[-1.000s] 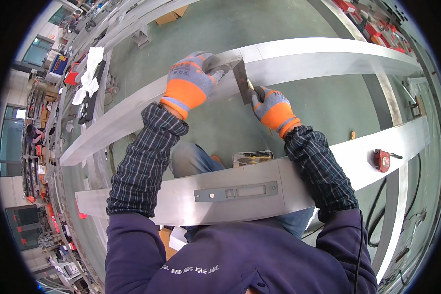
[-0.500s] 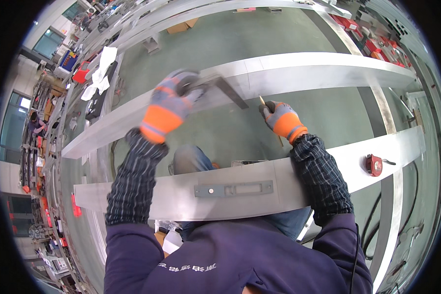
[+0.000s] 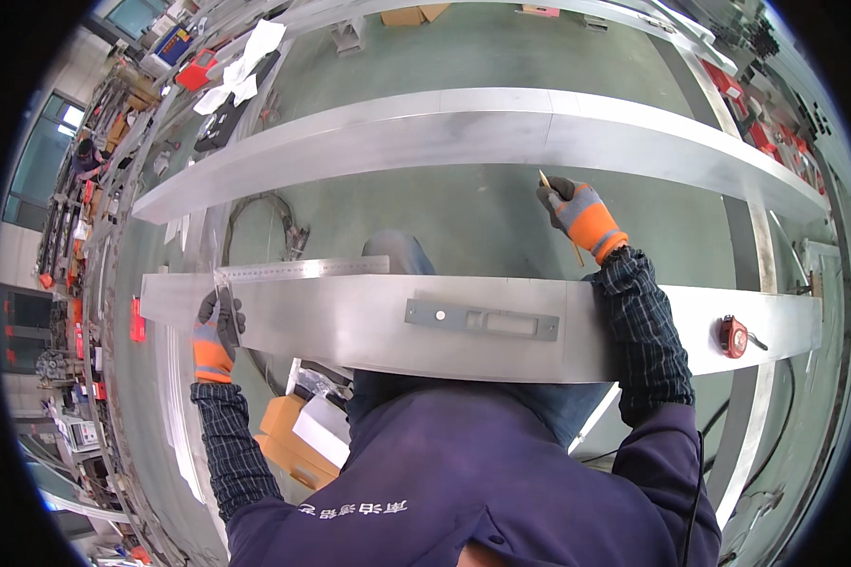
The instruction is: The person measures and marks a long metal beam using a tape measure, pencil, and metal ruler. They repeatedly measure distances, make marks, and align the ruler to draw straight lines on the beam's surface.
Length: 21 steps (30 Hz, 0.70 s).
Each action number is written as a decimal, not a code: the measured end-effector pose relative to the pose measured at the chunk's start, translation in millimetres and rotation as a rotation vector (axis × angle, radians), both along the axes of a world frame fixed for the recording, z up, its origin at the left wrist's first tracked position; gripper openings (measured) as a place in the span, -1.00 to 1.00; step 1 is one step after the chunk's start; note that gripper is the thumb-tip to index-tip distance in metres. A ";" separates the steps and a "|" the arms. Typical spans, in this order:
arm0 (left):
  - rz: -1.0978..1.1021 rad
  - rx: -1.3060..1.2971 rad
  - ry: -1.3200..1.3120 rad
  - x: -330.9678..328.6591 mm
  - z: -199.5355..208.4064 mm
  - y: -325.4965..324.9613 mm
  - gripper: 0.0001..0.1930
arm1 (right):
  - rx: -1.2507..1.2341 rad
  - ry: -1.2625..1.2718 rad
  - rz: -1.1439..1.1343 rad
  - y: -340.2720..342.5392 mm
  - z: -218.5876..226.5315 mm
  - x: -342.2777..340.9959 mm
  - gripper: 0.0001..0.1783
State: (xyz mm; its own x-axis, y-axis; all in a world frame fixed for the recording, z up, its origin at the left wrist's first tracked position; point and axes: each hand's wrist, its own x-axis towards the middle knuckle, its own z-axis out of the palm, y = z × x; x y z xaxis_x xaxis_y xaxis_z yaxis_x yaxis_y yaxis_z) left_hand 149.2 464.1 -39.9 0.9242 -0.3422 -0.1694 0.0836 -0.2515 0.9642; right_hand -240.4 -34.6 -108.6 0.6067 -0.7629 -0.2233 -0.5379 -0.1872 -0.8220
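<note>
My left hand [image 3: 219,331], in a grey and orange glove, is closed around the stock of a steel square at the near metal beam's left part. The square's graduated blade [image 3: 303,268] points right along the far edge of that near beam [image 3: 350,331]. My right hand [image 3: 577,213], gloved alike, grips a pencil [image 3: 543,179], tip up, over the gap between the two beams. A grey slotted plate [image 3: 456,320] with a round white spot lies mid-beam between my arms. Farther right on the same beam sits a red tape measure [image 3: 732,336].
A second metal beam [image 3: 482,128] runs across, farther away. Both rest on a side rail [image 3: 761,246] at the right. An open cardboard box [image 3: 293,442] stands below the near beam, left of my body. Cables [image 3: 284,217] lie on the floor at left.
My left hand has swung the square from above the far beam down and left to the near beam. My right hand, still with the pencil, appears slightly farther right as the view shifted.
</note>
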 end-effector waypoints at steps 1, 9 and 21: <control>0.040 0.031 0.045 -0.8 -9.1 8.3 -0.59 | 0.006 0.007 0.005 0.9 -0.1 0.2 -0.60; -0.170 0.537 -0.525 66.9 -91.9 93.6 -0.67 | 0.070 0.067 -0.034 15.2 -2.8 -2.3 -0.63; -0.024 0.871 -0.690 -29.4 -6.9 8.7 -0.47 | 0.105 0.088 -0.063 8.0 -19.0 -8.6 -0.60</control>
State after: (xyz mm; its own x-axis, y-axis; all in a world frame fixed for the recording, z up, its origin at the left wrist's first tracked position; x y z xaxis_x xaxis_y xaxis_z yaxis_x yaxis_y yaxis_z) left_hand 119.8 472.7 -46.8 0.9078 -0.3752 0.1874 -0.4163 -0.8599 0.2954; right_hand -249.0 -26.5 -127.7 0.5330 -0.7686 -0.3539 -0.6168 -0.0667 -0.7843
